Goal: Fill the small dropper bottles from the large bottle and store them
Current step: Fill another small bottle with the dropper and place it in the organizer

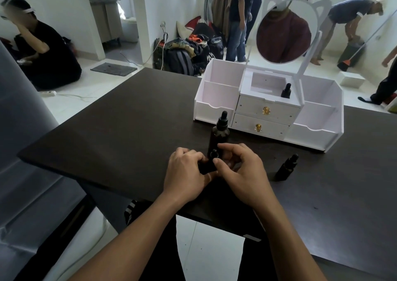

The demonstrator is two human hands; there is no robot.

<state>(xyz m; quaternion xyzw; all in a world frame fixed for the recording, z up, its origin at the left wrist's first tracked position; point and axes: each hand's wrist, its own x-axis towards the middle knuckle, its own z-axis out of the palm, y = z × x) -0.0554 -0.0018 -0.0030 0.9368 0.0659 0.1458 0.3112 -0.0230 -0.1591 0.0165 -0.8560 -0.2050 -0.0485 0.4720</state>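
Observation:
A small dark dropper bottle [209, 164] stands on the dark table [111, 130] between my hands. My left hand [184, 175] grips its body; my right hand [240, 171] has thumb and fingers curled at its black cap. Right behind them stands the large amber bottle [220, 134], upright with its dropper cap on. Another small dropper bottle [286, 167] stands to the right of my right hand. A third small bottle [286, 91] sits in the top middle compartment of the white organizer [217, 108].
The white organizer has two drawers with gold knobs, side compartments and a round mirror [283, 30] on top. It stands at the table's far side. Several people and bags are on the floor beyond the table. A grey sofa lies at the left.

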